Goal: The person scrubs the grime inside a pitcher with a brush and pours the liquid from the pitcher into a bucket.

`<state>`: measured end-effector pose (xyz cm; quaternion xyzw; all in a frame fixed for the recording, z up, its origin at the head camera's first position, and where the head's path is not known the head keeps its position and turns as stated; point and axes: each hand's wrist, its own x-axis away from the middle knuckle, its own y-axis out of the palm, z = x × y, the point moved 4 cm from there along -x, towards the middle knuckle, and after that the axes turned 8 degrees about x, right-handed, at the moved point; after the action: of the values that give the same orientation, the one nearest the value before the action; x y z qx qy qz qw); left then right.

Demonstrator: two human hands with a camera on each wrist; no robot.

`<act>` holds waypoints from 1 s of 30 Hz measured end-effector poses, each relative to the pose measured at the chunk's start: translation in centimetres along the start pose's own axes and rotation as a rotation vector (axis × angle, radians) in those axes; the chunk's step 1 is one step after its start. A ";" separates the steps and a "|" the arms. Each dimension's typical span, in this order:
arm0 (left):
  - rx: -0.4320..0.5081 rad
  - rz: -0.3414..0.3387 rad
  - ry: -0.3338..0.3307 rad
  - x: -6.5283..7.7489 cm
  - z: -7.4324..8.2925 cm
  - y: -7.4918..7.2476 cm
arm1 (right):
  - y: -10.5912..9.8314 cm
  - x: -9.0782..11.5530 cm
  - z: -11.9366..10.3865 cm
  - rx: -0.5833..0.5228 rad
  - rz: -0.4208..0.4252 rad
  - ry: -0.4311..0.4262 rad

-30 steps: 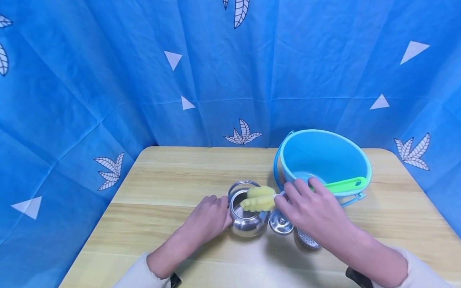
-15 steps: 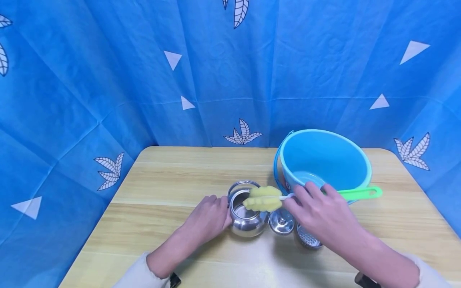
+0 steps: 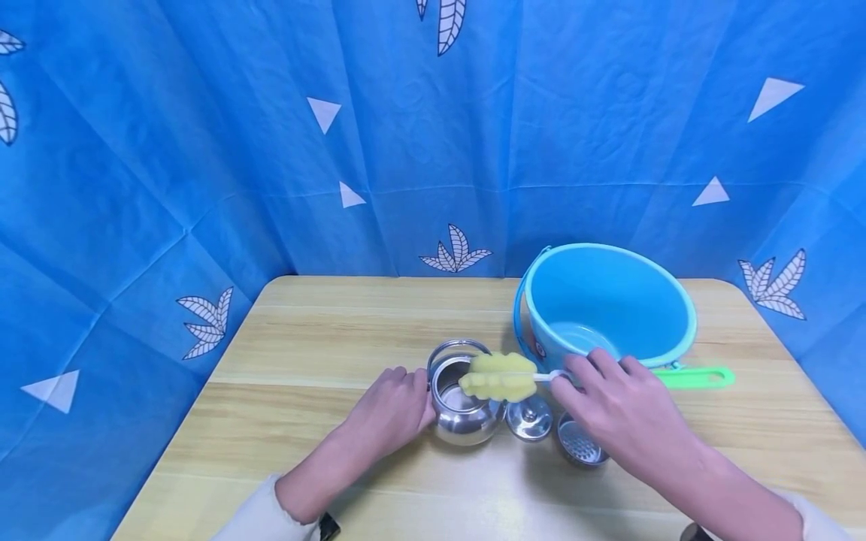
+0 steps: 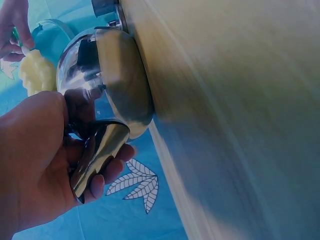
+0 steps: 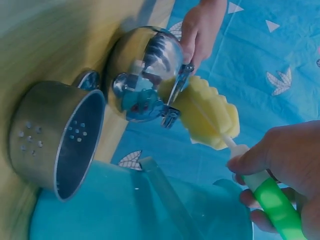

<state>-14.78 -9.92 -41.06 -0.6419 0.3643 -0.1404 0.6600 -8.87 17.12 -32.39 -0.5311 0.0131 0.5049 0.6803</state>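
A shiny steel teapot (image 3: 467, 430) stands lidless on the table, its mouth facing up. My left hand (image 3: 392, 409) holds it from the left; the left wrist view shows those fingers curled round the spout (image 4: 102, 150). In my right hand (image 3: 622, 406) is a sponge bottle brush (image 3: 502, 378), gripped by its green handle (image 5: 275, 207). The brush's yellow head is outside the teapot, overlapping the right part of the mouth in the head view. Right of the teapot lie its knobbed lid (image 3: 530, 418) and a perforated steel strainer cup (image 3: 580, 442), below the right hand.
Behind the right hand a light blue bucket (image 3: 609, 297) stands at the table's back right, its handle hanging down at the side. A blue patterned curtain (image 3: 433, 150) encloses the wooden table (image 3: 325, 338) at the back and sides.
My right hand has drawn the brush to the right and slightly nearer, so the green handle's end has passed from over the bucket to beyond its front rim. The left hand and teapot stay put.
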 end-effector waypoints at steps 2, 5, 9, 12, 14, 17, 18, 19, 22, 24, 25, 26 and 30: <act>0.002 0.003 0.000 0.0 0.0 0.0 | 0.0 0.3 0.0 0.007 -0.003 -0.001; 0.009 0.000 -0.005 0.1 0.0 0.0 | 0.0 0.7 -0.1 0.011 -0.012 0.000; 0.016 -0.008 -0.014 0.1 0.0 0.0 | 0.0 1.3 -0.2 0.000 -0.010 0.012; 0.017 -0.001 -0.015 0.1 -0.1 0.0 | 0.0 1.6 -0.2 -0.003 0.004 0.025; 0.020 0.008 -0.013 0.1 0.0 0.0 | 0.0 1.8 -0.3 0.002 0.021 0.034; 0.016 0.014 -0.007 0.1 0.0 0.0 | 0.1 2.1 -0.3 0.002 0.040 0.046; 0.015 0.014 -0.006 0.1 0.0 0.0 | 0.2 2.2 -0.3 0.001 0.046 0.049; 0.014 0.014 -0.007 0.1 0.0 0.0 | 0.2 2.4 -0.3 0.000 0.050 0.053; 0.009 0.017 -0.006 0.1 0.0 0.0 | 0.3 2.6 -0.2 -0.011 0.075 0.060; 0.003 0.022 0.000 0.1 0.0 0.0 | 0.3 2.7 -0.2 -0.023 0.110 0.064; -0.001 0.024 0.003 0.1 0.0 0.0 | 0.3 2.8 -0.2 -0.032 0.128 0.068; -0.005 0.026 0.008 0.1 0.0 0.0 | 0.3 2.8 -0.2 -0.041 0.149 0.070; -0.018 0.025 0.015 0.1 0.0 0.1 | 0.4 3.0 -0.1 -0.067 0.207 0.083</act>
<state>-14.72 -9.93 -41.13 -0.6420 0.3784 -0.1336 0.6533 -7.63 19.07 -34.38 -0.5700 0.0793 0.5501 0.6052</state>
